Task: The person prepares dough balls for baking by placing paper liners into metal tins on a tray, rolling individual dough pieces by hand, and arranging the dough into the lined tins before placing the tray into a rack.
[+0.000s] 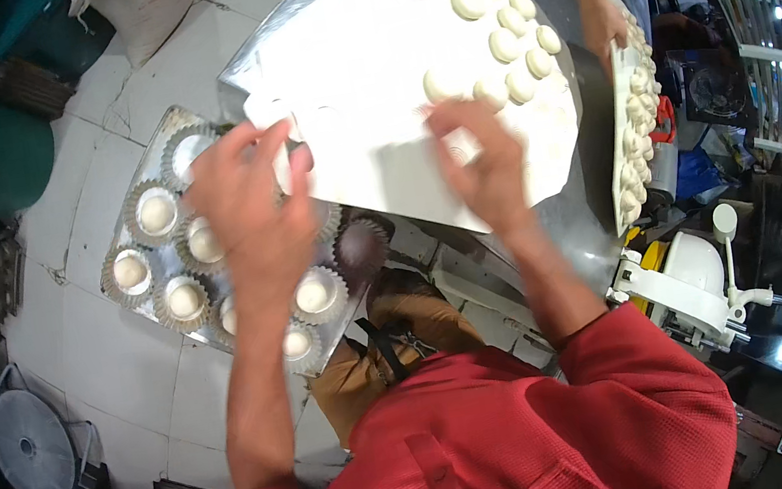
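My left hand [248,200], blurred by motion, is over the left edge of a white work board [350,38], next to a metal tray of fluted round moulds. Whitish shapes lie by its fingertips; whether it holds any of them is unclear. Pale dough balls sit in several moulds, such as this dough ball [156,215]. On the board, my right hand [488,159] has its fingers curled around a whitish round piece that looks like a dough ball [464,142]. Several more dough balls [503,46] rest just beyond it, toward the board's far right.
Another person's hand [604,28] touches a long tray of dough pieces [634,122] at the right. A white machine [684,277] stands at the lower right. Green bins [0,166], a sack [154,12] and a round grey fan [32,445] are at the left.
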### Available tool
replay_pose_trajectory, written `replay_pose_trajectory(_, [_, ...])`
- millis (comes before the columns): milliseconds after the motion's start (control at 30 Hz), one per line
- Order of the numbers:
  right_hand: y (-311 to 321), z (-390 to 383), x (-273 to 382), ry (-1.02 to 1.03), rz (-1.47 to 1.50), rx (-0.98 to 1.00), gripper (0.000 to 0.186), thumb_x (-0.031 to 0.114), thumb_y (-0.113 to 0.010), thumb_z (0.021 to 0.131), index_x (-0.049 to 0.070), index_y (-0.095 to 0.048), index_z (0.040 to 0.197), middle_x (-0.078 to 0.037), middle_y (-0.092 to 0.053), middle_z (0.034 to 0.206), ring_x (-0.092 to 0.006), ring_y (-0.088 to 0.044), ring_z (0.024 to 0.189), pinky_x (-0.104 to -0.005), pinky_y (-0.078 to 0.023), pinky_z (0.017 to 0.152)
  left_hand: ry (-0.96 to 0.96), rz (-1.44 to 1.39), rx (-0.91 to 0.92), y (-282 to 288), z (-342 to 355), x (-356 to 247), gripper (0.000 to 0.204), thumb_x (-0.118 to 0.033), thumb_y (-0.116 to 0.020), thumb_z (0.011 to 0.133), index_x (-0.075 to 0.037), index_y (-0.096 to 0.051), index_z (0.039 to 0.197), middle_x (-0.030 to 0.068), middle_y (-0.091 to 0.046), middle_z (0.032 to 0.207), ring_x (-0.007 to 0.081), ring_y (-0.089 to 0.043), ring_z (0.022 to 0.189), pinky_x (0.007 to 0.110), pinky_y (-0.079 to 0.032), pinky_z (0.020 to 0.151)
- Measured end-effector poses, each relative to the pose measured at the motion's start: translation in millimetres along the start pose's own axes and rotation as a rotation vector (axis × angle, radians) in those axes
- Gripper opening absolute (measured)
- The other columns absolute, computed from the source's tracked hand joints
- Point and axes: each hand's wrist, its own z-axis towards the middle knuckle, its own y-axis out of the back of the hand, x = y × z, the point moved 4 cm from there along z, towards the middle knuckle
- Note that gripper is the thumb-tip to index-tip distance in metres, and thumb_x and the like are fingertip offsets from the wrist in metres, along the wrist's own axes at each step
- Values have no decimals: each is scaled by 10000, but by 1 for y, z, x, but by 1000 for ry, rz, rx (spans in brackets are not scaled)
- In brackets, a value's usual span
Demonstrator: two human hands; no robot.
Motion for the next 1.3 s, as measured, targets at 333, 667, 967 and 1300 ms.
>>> replay_pose_trajectory(333, [77,6,-112,-262,27,171,338,144,-748,832,9,-588,1098,-134,-638,1029,-292,-594,890,-414,-493,822,29,-148,299,-161,47,-100,423,-186,-750,868,-27,-623,1239,130,-595,1172,343,-585,1015,436,-480,880])
replay_pose_trajectory(667, [115,-5,-217,-776,242,97,368,325,-715,910,3,-684,1085,-91,-699,825,-137,-645,767,-306,-527,749,364,-74,67,-196,172,-33,551,-403,-680,873,30,-664,1213,196,-687,1195,268,-665,1012,352,-519,886])
replay_pose_trajectory(967, [91,5,-210,-737,484,1,210,194,-800,842,57,-645,876,17,-595,702,-43,-483,566,-220,-350,510,300,-264,227,-154,175,-61,339,-230,-751,697,16,-687,922,137,-689,780,211,-657,725,338,-545,707])
replay_pose_trajectory(1300, [-16,-159,3,-450,245,405,308,158,-748,851,44,-586,1086,-150,-688,965,-301,-696,834,-382,-543,755,654,-234,295,8,-115,71,311,-132,-748,825,-50,-649,1109,118,-712,1032,195,-688,938,343,-548,827])
